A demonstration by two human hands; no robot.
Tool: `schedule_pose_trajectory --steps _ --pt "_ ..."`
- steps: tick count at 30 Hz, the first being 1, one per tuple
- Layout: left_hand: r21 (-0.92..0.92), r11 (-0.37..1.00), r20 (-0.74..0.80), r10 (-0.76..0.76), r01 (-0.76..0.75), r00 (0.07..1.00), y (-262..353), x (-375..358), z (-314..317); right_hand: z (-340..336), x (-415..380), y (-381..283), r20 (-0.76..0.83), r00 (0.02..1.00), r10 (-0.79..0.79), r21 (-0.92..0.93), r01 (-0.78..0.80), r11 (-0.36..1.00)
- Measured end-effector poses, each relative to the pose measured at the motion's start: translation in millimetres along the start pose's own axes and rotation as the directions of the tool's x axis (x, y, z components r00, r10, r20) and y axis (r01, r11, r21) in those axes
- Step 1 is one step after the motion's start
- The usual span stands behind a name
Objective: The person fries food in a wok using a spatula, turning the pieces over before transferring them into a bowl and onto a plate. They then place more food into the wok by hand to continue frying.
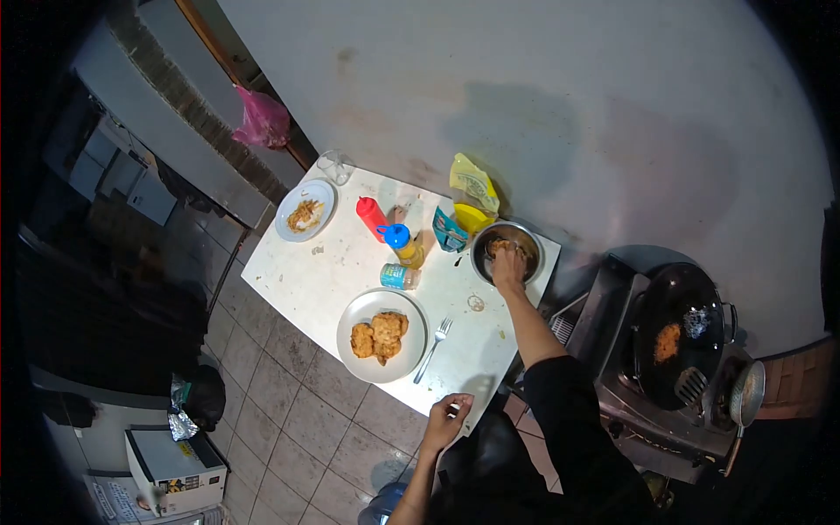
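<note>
My right hand (508, 268) reaches down into a steel bowl (535, 248) near the table's right end. Its fingers are closed in there around brownish food (497, 246), and what they grip is mostly hidden. My left hand (449, 423) hovers at the front edge of the table, loosely curled with a gap between thumb and fingers, nothing visible in it. Closest to it lies a fork (433, 350). Beside the fork, a plate (350, 309) bears several pieces of golden fried food (385, 336).
A red squeeze bottle (371, 215), blue-capped bottle (405, 247), jar (400, 276), yellow bag (473, 181) and teal packet (449, 230) stand mid-table. Left are a food plate (282, 213) and a glass (333, 166). On the right, a stove (612, 385) holds a black wok (652, 302) with a spatula (690, 384).
</note>
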State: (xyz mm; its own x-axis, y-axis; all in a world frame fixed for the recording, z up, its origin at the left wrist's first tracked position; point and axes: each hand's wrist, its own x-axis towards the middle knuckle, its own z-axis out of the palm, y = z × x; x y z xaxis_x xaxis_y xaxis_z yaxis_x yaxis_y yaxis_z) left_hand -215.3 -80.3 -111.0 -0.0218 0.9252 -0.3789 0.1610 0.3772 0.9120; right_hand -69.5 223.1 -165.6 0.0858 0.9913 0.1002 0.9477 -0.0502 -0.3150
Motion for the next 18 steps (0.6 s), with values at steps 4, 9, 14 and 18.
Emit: schedule_pose_trajectory --steps 4,9,14,18 --pt "0.030 0.999 -0.053 -0.013 0.015 0.998 -4.0 11.9 -14.7 17.4 8.5 9.6 0.123 0.992 -0.034 -0.195 0.058 0.979" --pt "0.010 0.999 -0.087 -0.047 0.048 0.995 -1.3 26.8 -21.0 20.7 6.2 7.7 -0.010 0.991 -0.135 -0.216 0.130 0.968" --pt "-0.053 0.998 -0.069 -0.034 0.030 0.997 11.9 40.9 -22.4 -2.9 10.0 9.1 -0.092 0.995 0.041 -0.018 -0.043 0.999" --pt "-0.077 0.995 -0.039 -0.061 0.057 0.997 17.6 45.6 -26.8 -16.7 15.0 21.1 -0.253 0.967 -0.005 0.104 0.032 0.994"
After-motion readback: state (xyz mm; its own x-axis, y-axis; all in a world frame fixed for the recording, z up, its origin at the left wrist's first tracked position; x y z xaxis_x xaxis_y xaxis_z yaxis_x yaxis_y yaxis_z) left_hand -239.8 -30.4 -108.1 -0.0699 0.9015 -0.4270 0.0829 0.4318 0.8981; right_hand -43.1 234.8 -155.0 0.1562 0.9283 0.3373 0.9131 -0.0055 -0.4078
